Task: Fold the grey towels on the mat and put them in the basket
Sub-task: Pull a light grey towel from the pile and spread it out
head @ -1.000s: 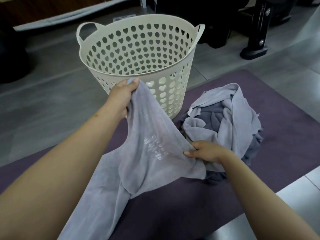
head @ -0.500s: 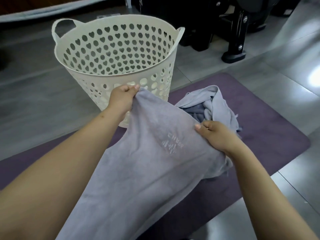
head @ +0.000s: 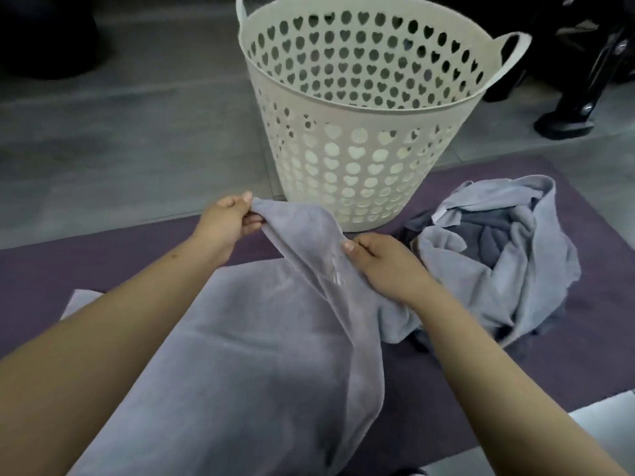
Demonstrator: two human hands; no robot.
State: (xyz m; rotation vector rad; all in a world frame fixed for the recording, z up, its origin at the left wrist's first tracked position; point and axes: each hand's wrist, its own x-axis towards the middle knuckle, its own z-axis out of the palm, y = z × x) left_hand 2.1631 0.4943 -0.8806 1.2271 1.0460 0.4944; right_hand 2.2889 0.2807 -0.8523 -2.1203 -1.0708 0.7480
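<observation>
A light grey towel point(head: 247, 355) lies mostly spread on the purple mat point(head: 68, 266), its far edge lifted. My left hand point(head: 228, 223) pinches the towel's far corner just in front of the basket. My right hand point(head: 381, 266) grips the same edge a little to the right, near a small white logo. To the right lies a crumpled pile of light and dark grey towels point(head: 498, 255). The cream basket point(head: 360, 132) with heart-shaped holes stands upright behind the towel, at the mat's far edge; no towel shows inside it.
Grey tiled floor point(head: 120, 149) surrounds the mat. Black stands or furniture legs point(head: 577, 108) rise at the far right behind the basket. A dark round object point(head: 44, 36) sits at the far left. A pale floor tile shows at the near right corner.
Both hands have lowered the towel toward the mat, so it now lies largely flat. The view has shifted left, leaving the basket right of centre. My right hand has slid along the edge.
</observation>
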